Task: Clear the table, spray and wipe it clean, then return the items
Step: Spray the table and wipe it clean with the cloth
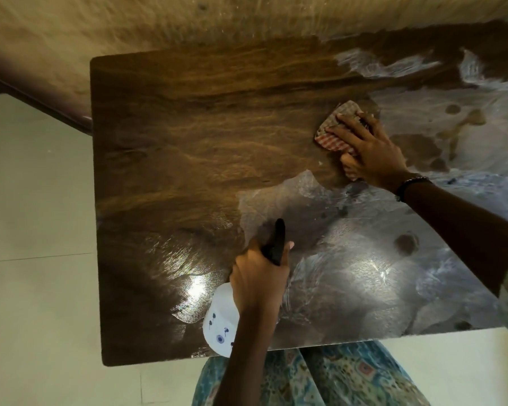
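Wiping is under way: the cloth (333,128) is pressed flat on the table (170,148) by the right hand (367,150); the bottle (222,320) is gripped by the left hand (260,276). Streaked patches call for more passes.

The right hand (370,148) presses a checked cloth (332,133) on the wet table (159,142); the left hand (258,276) grips a spray bottle (220,320).

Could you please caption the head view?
Left hand holds spray bottle; right hand presses checkered cloth on wet table.
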`<action>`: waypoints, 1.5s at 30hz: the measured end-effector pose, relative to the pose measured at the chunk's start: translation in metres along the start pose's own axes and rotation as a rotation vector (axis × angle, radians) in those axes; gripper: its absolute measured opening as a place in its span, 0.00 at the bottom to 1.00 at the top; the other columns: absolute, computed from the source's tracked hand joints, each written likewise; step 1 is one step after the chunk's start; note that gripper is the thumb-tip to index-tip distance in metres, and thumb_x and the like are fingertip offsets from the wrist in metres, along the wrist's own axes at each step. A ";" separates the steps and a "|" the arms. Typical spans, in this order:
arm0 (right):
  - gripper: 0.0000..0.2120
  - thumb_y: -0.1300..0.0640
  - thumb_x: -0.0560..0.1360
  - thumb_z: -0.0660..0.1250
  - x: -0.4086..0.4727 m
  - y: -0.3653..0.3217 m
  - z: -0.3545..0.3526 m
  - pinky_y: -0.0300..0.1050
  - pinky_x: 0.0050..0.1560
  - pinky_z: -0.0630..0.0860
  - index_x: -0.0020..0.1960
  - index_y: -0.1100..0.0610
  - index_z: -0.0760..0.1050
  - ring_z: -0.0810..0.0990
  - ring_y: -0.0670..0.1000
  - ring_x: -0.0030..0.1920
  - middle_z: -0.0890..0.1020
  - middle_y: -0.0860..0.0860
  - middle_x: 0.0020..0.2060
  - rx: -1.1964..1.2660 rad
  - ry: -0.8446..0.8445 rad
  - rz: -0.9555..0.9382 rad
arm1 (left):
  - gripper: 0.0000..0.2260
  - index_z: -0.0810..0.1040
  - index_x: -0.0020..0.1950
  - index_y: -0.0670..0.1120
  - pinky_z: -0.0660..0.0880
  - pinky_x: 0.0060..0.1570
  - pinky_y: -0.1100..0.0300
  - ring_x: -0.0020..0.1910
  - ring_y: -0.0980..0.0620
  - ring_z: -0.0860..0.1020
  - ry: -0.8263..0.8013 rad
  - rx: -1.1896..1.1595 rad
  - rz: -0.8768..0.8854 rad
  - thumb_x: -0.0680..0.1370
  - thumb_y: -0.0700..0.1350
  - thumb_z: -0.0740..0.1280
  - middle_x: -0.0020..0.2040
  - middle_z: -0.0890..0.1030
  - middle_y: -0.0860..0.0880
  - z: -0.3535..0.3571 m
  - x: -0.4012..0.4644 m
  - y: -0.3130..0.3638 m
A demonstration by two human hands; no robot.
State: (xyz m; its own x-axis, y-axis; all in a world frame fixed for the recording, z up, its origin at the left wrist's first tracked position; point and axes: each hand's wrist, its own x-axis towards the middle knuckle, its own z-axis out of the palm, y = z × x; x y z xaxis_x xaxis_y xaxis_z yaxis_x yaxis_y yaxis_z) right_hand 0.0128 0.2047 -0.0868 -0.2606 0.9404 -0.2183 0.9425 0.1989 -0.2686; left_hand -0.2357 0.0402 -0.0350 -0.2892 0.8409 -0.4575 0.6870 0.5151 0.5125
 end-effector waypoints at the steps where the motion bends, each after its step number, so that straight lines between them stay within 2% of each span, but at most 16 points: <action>1: 0.27 0.53 0.77 0.62 0.000 0.000 0.000 0.66 0.66 0.66 0.74 0.48 0.60 0.52 0.61 0.75 0.58 0.50 0.76 0.002 0.000 -0.001 | 0.22 0.76 0.45 0.47 0.80 0.41 0.49 0.38 0.44 0.81 -0.006 0.004 0.023 0.70 0.66 0.67 0.37 0.82 0.47 0.000 0.000 -0.001; 3: 0.28 0.54 0.76 0.63 0.000 -0.001 -0.001 0.66 0.65 0.66 0.74 0.48 0.60 0.52 0.62 0.75 0.58 0.50 0.76 0.010 0.005 0.002 | 0.21 0.76 0.43 0.47 0.79 0.40 0.52 0.38 0.46 0.81 -0.039 -0.062 0.059 0.68 0.65 0.69 0.36 0.82 0.49 -0.002 0.002 -0.001; 5: 0.28 0.54 0.76 0.63 -0.001 -0.002 -0.001 0.66 0.65 0.66 0.74 0.48 0.60 0.53 0.62 0.75 0.59 0.50 0.76 0.015 0.009 0.005 | 0.18 0.76 0.39 0.48 0.78 0.37 0.56 0.34 0.52 0.80 -0.079 -0.234 0.052 0.67 0.62 0.72 0.32 0.80 0.53 -0.003 0.003 0.000; 8: 0.28 0.54 0.76 0.64 -0.002 -0.003 -0.001 0.66 0.65 0.66 0.74 0.49 0.60 0.53 0.62 0.75 0.59 0.50 0.76 0.004 0.004 0.009 | 0.16 0.77 0.36 0.48 0.74 0.32 0.69 0.30 0.59 0.78 -0.083 -0.382 0.100 0.66 0.59 0.75 0.28 0.79 0.55 -0.003 0.006 0.003; 13: 0.27 0.55 0.76 0.64 -0.002 -0.005 -0.001 0.64 0.68 0.64 0.74 0.50 0.61 0.53 0.62 0.75 0.59 0.51 0.76 0.011 0.010 0.008 | 0.17 0.76 0.35 0.48 0.68 0.29 0.71 0.26 0.57 0.75 -0.025 -0.560 0.168 0.68 0.60 0.73 0.28 0.77 0.54 -0.007 0.000 0.008; 17: 0.27 0.55 0.76 0.64 -0.003 -0.006 -0.001 0.63 0.69 0.62 0.74 0.50 0.61 0.53 0.63 0.75 0.60 0.51 0.75 0.008 0.019 0.008 | 0.18 0.69 0.29 0.48 0.66 0.26 0.70 0.25 0.53 0.71 0.033 -0.489 0.159 0.68 0.55 0.75 0.22 0.71 0.54 -0.003 -0.003 0.005; 21: 0.27 0.55 0.77 0.64 -0.003 -0.006 0.000 0.64 0.70 0.61 0.74 0.50 0.61 0.52 0.62 0.75 0.60 0.51 0.75 0.017 0.017 -0.001 | 0.20 0.70 0.28 0.47 0.64 0.23 0.71 0.22 0.55 0.71 0.063 -0.376 0.127 0.68 0.58 0.74 0.19 0.69 0.54 -0.001 -0.003 -0.001; 22: 0.27 0.54 0.77 0.64 -0.003 -0.006 0.000 0.64 0.70 0.61 0.74 0.50 0.61 0.53 0.62 0.75 0.60 0.51 0.75 0.018 0.019 0.000 | 0.20 0.71 0.29 0.46 0.65 0.23 0.71 0.23 0.55 0.72 0.056 -0.352 0.122 0.68 0.59 0.74 0.20 0.70 0.54 -0.001 -0.003 -0.002; 25: 0.27 0.54 0.76 0.64 -0.003 -0.005 0.001 0.64 0.70 0.61 0.74 0.50 0.61 0.53 0.63 0.75 0.60 0.51 0.75 0.019 0.020 0.005 | 0.18 0.76 0.33 0.46 0.73 0.29 0.61 0.27 0.54 0.77 -0.003 -0.383 0.089 0.67 0.60 0.74 0.26 0.78 0.50 -0.002 -0.001 -0.002; 29: 0.27 0.54 0.76 0.63 -0.001 -0.005 0.002 0.64 0.70 0.60 0.74 0.49 0.61 0.53 0.62 0.75 0.60 0.51 0.76 0.015 0.016 0.007 | 0.13 0.79 0.37 0.49 0.73 0.31 0.71 0.32 0.60 0.79 -0.095 -0.493 0.090 0.65 0.57 0.76 0.30 0.81 0.55 -0.008 0.003 -0.006; 32: 0.27 0.54 0.77 0.63 -0.002 -0.005 0.002 0.64 0.71 0.60 0.74 0.49 0.61 0.52 0.63 0.75 0.60 0.51 0.76 0.020 0.023 0.005 | 0.17 0.75 0.31 0.48 0.70 0.27 0.68 0.24 0.57 0.74 -0.090 -0.531 0.096 0.66 0.59 0.74 0.25 0.77 0.54 -0.007 0.002 -0.011; 36: 0.27 0.54 0.77 0.63 -0.003 -0.006 0.002 0.63 0.72 0.59 0.74 0.50 0.61 0.53 0.63 0.75 0.60 0.51 0.76 0.024 0.035 0.006 | 0.25 0.64 0.23 0.48 0.63 0.20 0.65 0.17 0.54 0.65 0.056 -0.454 0.065 0.65 0.64 0.70 0.17 0.67 0.54 -0.005 -0.001 -0.013; 39: 0.26 0.56 0.77 0.63 -0.004 -0.007 0.002 0.63 0.72 0.58 0.74 0.50 0.61 0.53 0.63 0.75 0.60 0.52 0.75 0.023 0.049 -0.010 | 0.20 0.69 0.26 0.49 0.64 0.21 0.69 0.19 0.56 0.69 -0.044 -0.466 0.115 0.68 0.59 0.72 0.19 0.71 0.55 -0.003 -0.003 -0.016; 41: 0.26 0.56 0.77 0.63 -0.004 -0.008 0.003 0.64 0.71 0.59 0.74 0.51 0.62 0.54 0.64 0.74 0.61 0.53 0.75 0.030 0.054 -0.007 | 0.16 0.74 0.32 0.49 0.71 0.25 0.66 0.23 0.57 0.74 -0.128 -0.408 0.142 0.68 0.58 0.73 0.24 0.76 0.55 -0.002 -0.004 -0.015; 44: 0.27 0.55 0.77 0.62 -0.005 -0.010 0.005 0.63 0.70 0.60 0.74 0.49 0.61 0.53 0.63 0.75 0.61 0.51 0.75 0.036 0.064 0.038 | 0.17 0.73 0.33 0.49 0.75 0.29 0.60 0.27 0.55 0.77 -0.080 -0.367 0.073 0.67 0.60 0.73 0.27 0.78 0.51 0.000 -0.004 -0.011; 45: 0.27 0.55 0.77 0.62 -0.006 -0.012 0.006 0.63 0.70 0.61 0.74 0.49 0.61 0.53 0.62 0.75 0.61 0.51 0.75 0.031 0.066 0.052 | 0.18 0.74 0.33 0.48 0.76 0.30 0.58 0.29 0.51 0.79 -0.042 -0.355 0.030 0.67 0.61 0.73 0.28 0.78 0.50 0.002 -0.003 -0.011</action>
State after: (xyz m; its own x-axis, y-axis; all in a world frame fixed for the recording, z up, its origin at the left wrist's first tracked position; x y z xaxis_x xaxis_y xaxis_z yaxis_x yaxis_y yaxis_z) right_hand 0.0022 0.1951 -0.0884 -0.1961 0.9656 -0.1706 0.9472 0.1414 -0.2879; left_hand -0.2417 0.0316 -0.0406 -0.2395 0.8527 -0.4642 0.4180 0.5221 0.7434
